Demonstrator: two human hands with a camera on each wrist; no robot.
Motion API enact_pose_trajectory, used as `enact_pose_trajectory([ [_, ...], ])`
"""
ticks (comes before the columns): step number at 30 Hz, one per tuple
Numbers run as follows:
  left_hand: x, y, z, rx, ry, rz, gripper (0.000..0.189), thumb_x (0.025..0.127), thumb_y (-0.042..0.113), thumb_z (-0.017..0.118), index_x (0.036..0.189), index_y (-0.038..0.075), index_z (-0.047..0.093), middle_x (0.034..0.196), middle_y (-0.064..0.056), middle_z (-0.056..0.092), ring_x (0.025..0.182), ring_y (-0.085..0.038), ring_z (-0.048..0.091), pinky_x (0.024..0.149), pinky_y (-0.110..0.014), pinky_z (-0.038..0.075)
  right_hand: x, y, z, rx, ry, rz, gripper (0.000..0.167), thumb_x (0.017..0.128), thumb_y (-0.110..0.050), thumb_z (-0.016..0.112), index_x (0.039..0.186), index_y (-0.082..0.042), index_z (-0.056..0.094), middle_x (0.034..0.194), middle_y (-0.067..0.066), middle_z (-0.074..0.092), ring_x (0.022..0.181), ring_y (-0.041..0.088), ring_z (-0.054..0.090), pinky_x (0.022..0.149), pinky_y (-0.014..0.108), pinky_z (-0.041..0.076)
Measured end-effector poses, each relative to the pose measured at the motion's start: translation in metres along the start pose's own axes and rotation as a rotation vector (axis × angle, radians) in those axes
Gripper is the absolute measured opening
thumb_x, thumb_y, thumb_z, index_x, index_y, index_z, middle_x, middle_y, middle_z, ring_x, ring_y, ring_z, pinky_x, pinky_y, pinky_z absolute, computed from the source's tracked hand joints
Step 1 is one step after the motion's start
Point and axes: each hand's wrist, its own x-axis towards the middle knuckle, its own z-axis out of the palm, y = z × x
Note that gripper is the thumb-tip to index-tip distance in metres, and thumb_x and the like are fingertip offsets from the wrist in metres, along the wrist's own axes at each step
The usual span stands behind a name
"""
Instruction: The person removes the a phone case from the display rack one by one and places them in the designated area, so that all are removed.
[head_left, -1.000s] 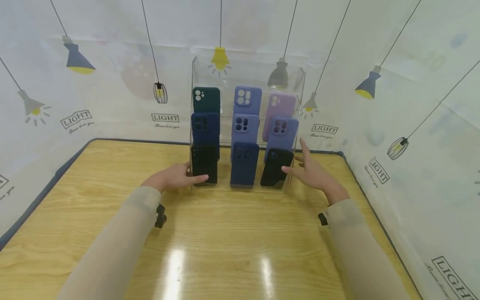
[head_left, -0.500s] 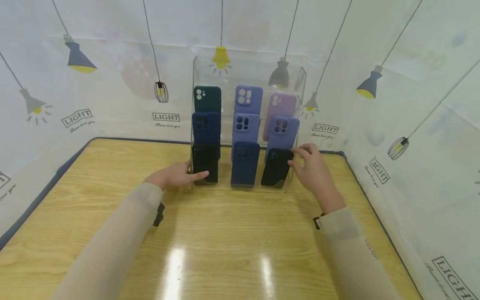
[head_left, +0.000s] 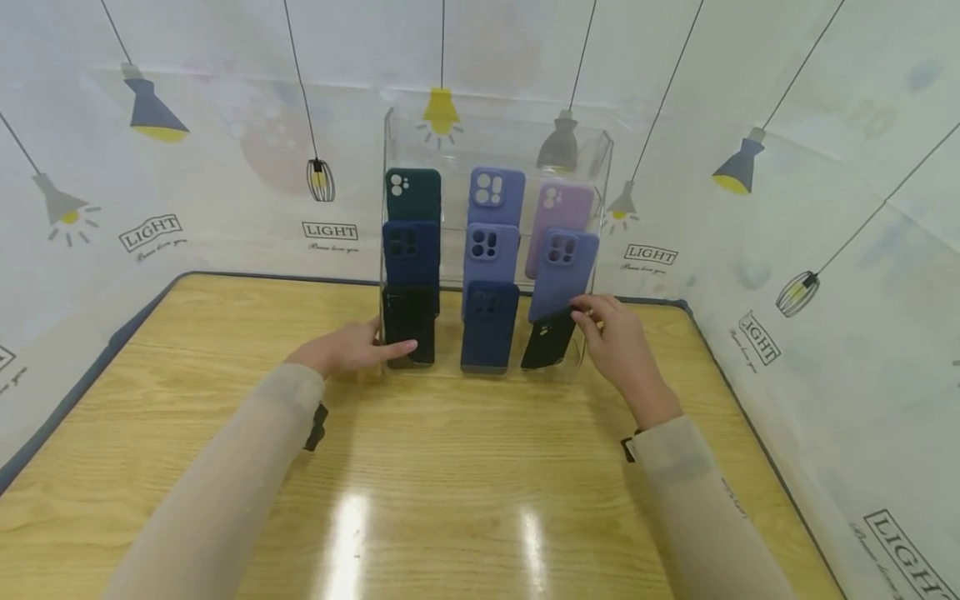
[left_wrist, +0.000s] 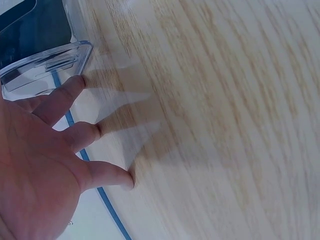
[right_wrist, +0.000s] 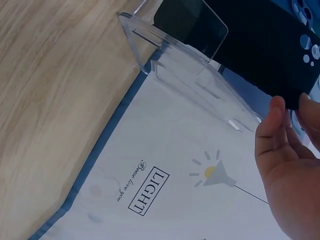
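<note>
A clear acrylic display stand point(right_wrist: 131, 30) holds phone cases in three tiers. My right hand point(head_left: 618, 342) pinches the upper right corner of a black phone case point(head_left: 549, 340) in the bottom right slot. The case leans to the right, its lower end still at the slot; the right wrist view shows thumb and fingertips on its corner. My left hand point(head_left: 347, 348) rests at the stand's lower left, thumb across a black phone case point(head_left: 405, 312). Its other fingers point(left_wrist: 60, 102) are spread beside the stand's base, fingertips down by the wooden table point(left_wrist: 215, 125).
A dark blue case point(head_left: 489, 333) stands in the bottom middle slot. Above are a light purple case point(head_left: 564, 275), a pink case point(head_left: 566, 204), a green case point(head_left: 416, 193) and several other blue or purple ones. A printed wall sheet point(head_left: 262, 125) rises close behind the stand.
My right hand has drawn its spread fingers in to the bottom right black phone case and pinched its corner; the case has tilted to the right. My left hand stays in place.
</note>
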Motion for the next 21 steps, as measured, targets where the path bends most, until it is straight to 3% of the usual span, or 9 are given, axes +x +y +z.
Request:
enact_pose_trajectory([
  [9, 0.002, 0.0, 0.0, 0.015, -0.003, -0.009, 0.126, 0.091, 0.093, 0.042, 0.172, 0.006, 0.0, 0.165, -0.031, 0.041, 0.145, -0.048, 0.053, 0.124, -0.063, 0.038, -0.002, 0.011, 0.004, 0.018, -0.018, 0.026, 0.029, 0.11, -0.019, 0.061, 0.134, -0.005, 0.067, 0.11, 0.021, 0.078, 0.082, 0.035, 0.077, 0.065, 0.043, 0.06],
  [16, 0.001, 0.001, -0.001, 0.017, -0.003, -0.012, 0.128, 0.09, 0.094, 0.041, 0.172, 0.004, 0.001, 0.168, -0.031, 0.036, 0.154, -0.05, 0.041, 0.127, -0.064, 0.034, -0.005, 0.019, 0.007, 0.023, -0.018, -0.005, 0.036, 0.107, -0.016, 0.066, 0.142, -0.009, 0.065, 0.103, 0.018, 0.08, 0.075, 0.03, 0.076, 0.049, 0.028, 0.044],
  [21, 0.002, 0.001, -0.001, 0.023, 0.008, -0.004, 0.126, 0.091, 0.092, 0.042, 0.172, 0.004, 0.003, 0.164, -0.031, 0.043, 0.151, -0.048, 0.045, 0.126, -0.063, 0.036, -0.005, 0.022, 0.009, 0.013, 0.003, -0.062, 0.037, 0.105, -0.014, 0.069, 0.141, -0.01, 0.066, 0.098, 0.016, 0.08, 0.072, 0.029, 0.076, 0.051, 0.027, 0.046],
])
